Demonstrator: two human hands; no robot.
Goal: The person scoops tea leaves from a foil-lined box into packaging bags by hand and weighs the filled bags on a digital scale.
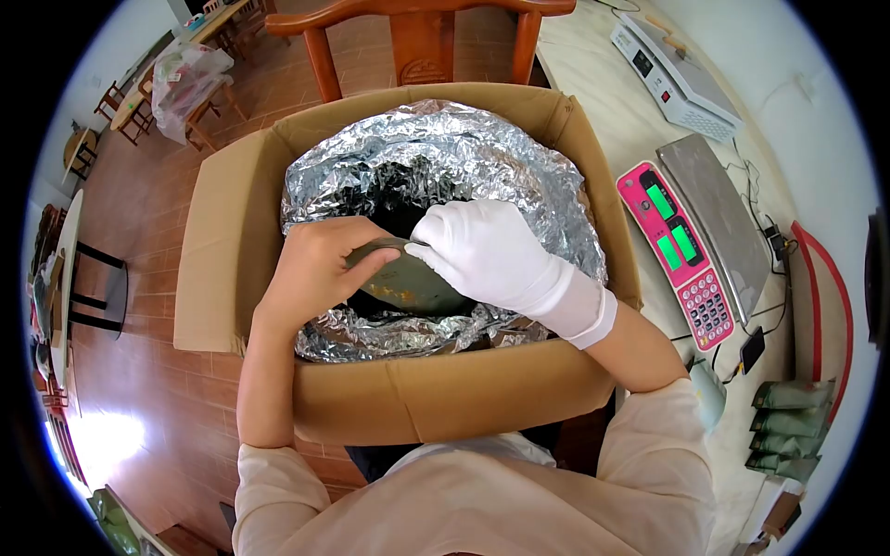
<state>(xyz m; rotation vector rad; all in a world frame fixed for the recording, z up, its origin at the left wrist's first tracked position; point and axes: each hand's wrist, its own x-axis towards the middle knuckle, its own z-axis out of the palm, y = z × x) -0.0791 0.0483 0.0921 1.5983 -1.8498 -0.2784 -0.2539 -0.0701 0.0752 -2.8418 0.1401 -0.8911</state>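
Note:
A grey-green pouch point(408, 285) with small gold print is held upright over the foil-lined opening of a cardboard box point(454, 398). My bare left hand point(317, 264) pinches the left part of the pouch's top edge between thumb and fingers. In a white glove, my right hand point(496, 255) grips the same edge further right, and the two hands nearly meet. Crumpled silver foil point(445, 139) lines the box around the pouch. Dark contents point(371, 195) show inside the foil behind my hands; what they are I cannot make out.
To the right, a counter point(584, 69) bears a pink scale point(674, 243) with lit displays, a white appliance point(669, 79) and cables. Several green pouches point(788, 422) are stacked at its near end. A wooden chair point(422, 42) stands behind the box.

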